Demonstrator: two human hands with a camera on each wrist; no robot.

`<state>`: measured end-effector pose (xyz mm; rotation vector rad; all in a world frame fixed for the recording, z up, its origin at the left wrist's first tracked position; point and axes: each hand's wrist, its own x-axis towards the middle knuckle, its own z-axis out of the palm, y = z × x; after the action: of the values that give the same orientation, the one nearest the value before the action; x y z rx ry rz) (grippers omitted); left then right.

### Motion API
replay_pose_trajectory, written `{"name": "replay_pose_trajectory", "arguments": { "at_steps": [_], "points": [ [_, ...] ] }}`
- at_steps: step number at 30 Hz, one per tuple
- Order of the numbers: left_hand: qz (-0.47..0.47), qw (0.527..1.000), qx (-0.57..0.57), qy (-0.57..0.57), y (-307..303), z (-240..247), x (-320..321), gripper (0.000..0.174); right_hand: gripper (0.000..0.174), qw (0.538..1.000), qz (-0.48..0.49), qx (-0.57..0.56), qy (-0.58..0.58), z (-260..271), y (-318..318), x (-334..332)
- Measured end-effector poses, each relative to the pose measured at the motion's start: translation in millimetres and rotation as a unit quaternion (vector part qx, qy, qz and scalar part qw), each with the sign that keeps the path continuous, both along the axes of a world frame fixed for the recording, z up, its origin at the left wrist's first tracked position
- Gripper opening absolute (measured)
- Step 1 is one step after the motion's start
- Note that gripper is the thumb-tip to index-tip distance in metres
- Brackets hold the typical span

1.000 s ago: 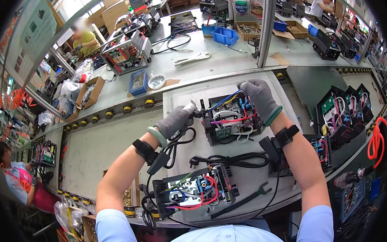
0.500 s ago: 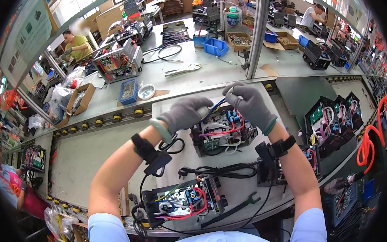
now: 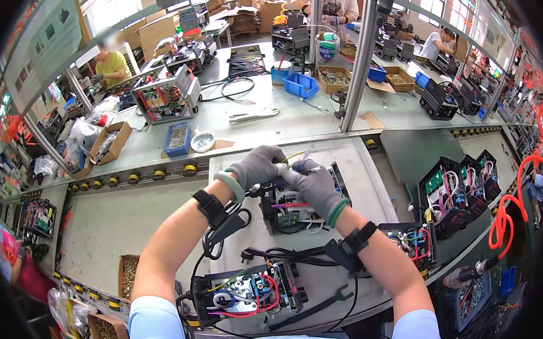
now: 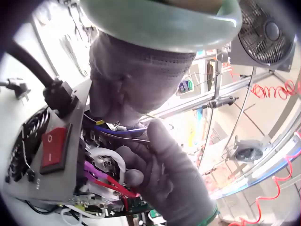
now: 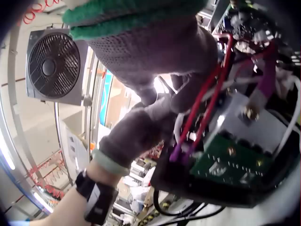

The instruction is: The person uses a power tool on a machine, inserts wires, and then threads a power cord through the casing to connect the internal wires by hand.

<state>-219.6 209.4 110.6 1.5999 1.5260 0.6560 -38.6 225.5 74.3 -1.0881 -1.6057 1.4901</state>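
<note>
Over the far electronic unit (image 3: 281, 218), my gloved left hand (image 3: 256, 167) and gloved right hand (image 3: 320, 188) meet, fingertips close together. A thin yellow wire (image 3: 295, 155) sticks up between them. In the left wrist view, the right thumb and forefinger pinch a thin wire end, with a blue wire (image 4: 117, 130) running just below the left fingers. My left fingers curl in at the same wires, their tips partly hidden. The unit has a red rocker switch (image 4: 52, 146) on its end panel, and red leads and a green circuit board (image 5: 225, 160) show inside it.
A second open unit (image 3: 248, 292) sits nearer my body, beside a black cable with a plug (image 3: 297, 255) and a dark fork-ended tool (image 3: 316, 310). More units (image 3: 453, 190) stand at right. Across the rail are a blue screw bin (image 3: 177, 139) and a metal post (image 3: 359, 69).
My left hand has left the unit's left end and come up to the wires. My right hand, which held the blue and yellow wires up at the right, has moved left to meet it.
</note>
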Motion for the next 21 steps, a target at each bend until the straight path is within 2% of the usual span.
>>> {"name": "replay_pose_trajectory", "arguments": {
  "at_steps": [1, 3, 4, 5, 7, 9, 11, 12, 14, 16, 17, 19, 20, 21],
  "points": [
    [0.056, 0.995, -0.017, -0.077, -0.2, -1.7, -1.1, 0.018, 0.022, 0.998, 0.0, 0.056, 0.002, -8.4, -0.4, -3.7],
    [0.145, 0.969, -0.013, -0.199, 1.9, -11.9, -9.4, 0.02, 0.02, 0.998, -0.002, -0.024, 0.051, -1.5, 0.7, -9.3],
    [0.184, 0.96, -0.004, -0.212, 1.7, -16.2, -14.7, 0.021, 0.017, 0.993, -0.011, -0.09, 0.07, 4.2, 0.9, -10.5],
    [0.223, 0.948, 0.007, -0.226, 1.4, -19.9, -20.9, 0.022, 0.017, 0.993, -0.008, -0.092, 0.072, 11.3, -1.1, -12.1],
    [0.273, 0.93, -0.009, -0.246, -0.2, -27.8, -36.0, 0.025, 0.014, 0.995, 0.019, 0.004, 0.101, 23.6, -5.1, -14.1],
    [0.271, 0.935, -0.022, -0.228, -16.6, -17.2, -36.7, 0.024, 0.014, 0.989, -0.002, 0.024, 0.144, 45.5, -6.1, -8.6],
    [0.223, 0.966, 0.028, -0.126, -34.0, 1.1, -35.6, 0.022, 0.015, 0.991, 0.029, 0.007, 0.131, 55.4, -11.7, -8.8],
    [0.194, 0.97, 0.028, -0.145, -41.1, 12.2, -33.1, 0.021, 0.015, 0.991, 0.029, 0.004, 0.131, 52.8, -13.1, -9.1],
    [0.181, 0.972, 0.062, -0.135, -53.1, 33.1, -22.5, 0.021, 0.022, 0.991, 0.066, 0.079, 0.086, 48.3, -13.6, -12.3],
    [0.151, 0.973, 0.132, -0.118, -65.4, 50.5, -11.0, 0.024, 0.025, 0.99, 0.076, 0.071, 0.095, 48.5, -16.5, -14.7],
    [0.154, 0.972, 0.129, -0.117, -69.7, 55.9, -7.0, 0.024, 0.029, 0.989, 0.078, 0.065, 0.105, 48.3, -17.9, -14.9],
    [0.087, 0.976, 0.198, 0.016, -72.9, 63.1, 0.4, 0.027, 0.033, 0.988, 0.075, 0.098, 0.096, 38.5, -16.8, -18.8],
    [0.092, 0.984, 0.149, 0.045, -72.9, 63.7, 2.8, 0.031, 0.034, 0.98, 0.053, 0.176, 0.071, 37.8, -21.0, -20.9],
    [0.092, 0.984, 0.148, 0.043, -72.1, 62.5, 3.7, 0.031, 0.037, 0.966, 0.033, 0.252, 0.045, 36.9, -23.9, -21.3]
  ]
}}
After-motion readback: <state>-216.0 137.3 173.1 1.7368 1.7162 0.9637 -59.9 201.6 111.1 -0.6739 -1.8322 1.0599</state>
